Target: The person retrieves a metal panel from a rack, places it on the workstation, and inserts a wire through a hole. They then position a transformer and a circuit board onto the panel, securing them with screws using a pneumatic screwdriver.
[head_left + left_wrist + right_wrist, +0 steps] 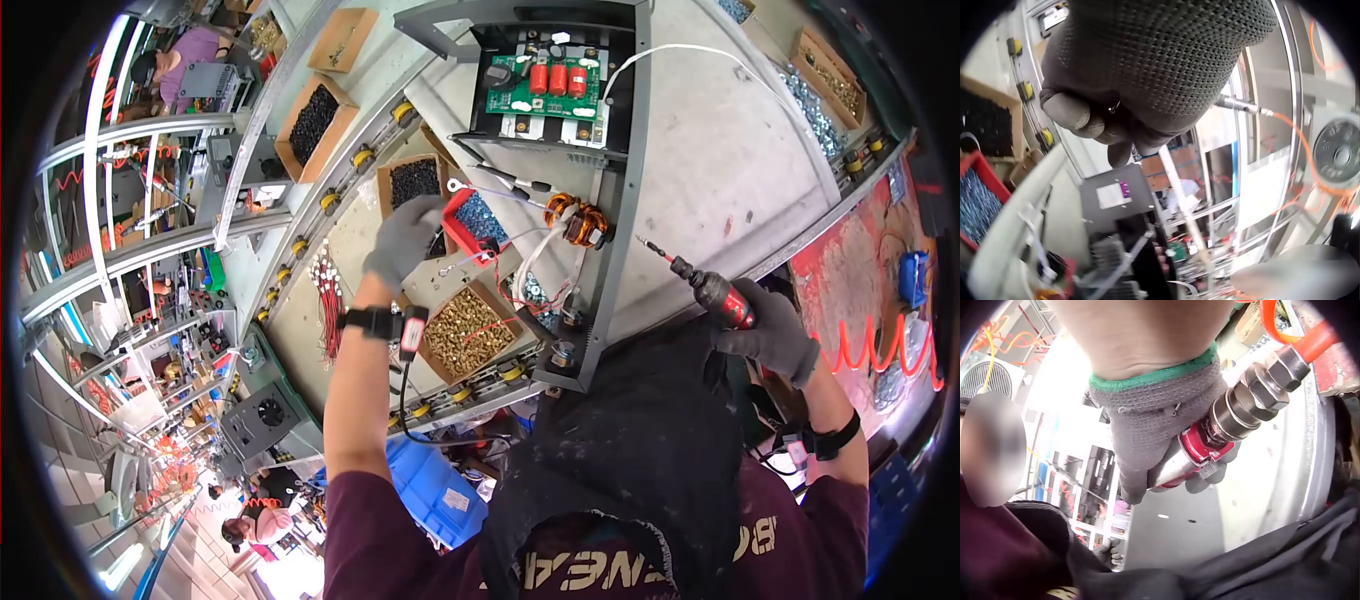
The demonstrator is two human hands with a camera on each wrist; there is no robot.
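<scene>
My gloved left hand [405,240] is over the edge of a carton of black screws [415,180], beside a red bin [463,238] of bluish screws. In the left wrist view its fingers [1066,111] are curled, and a small shiny metal piece [1113,108] glints among them. My gloved right hand [770,332] grips a red and black air screwdriver [722,298], its bit pointing toward the metal chassis [622,200]. From the right wrist view, the fingers wrap the tool's body near its hose fitting [1263,386]. The chassis carries a green circuit board [545,88] and a copper-wound coil [577,220].
A carton of brass fasteners [470,335] stands near the front edge, with red wires [328,305] to its left. Another carton of black parts [315,125] is beyond the roller rail [330,200]. An orange coiled hose [880,355] hangs at the right.
</scene>
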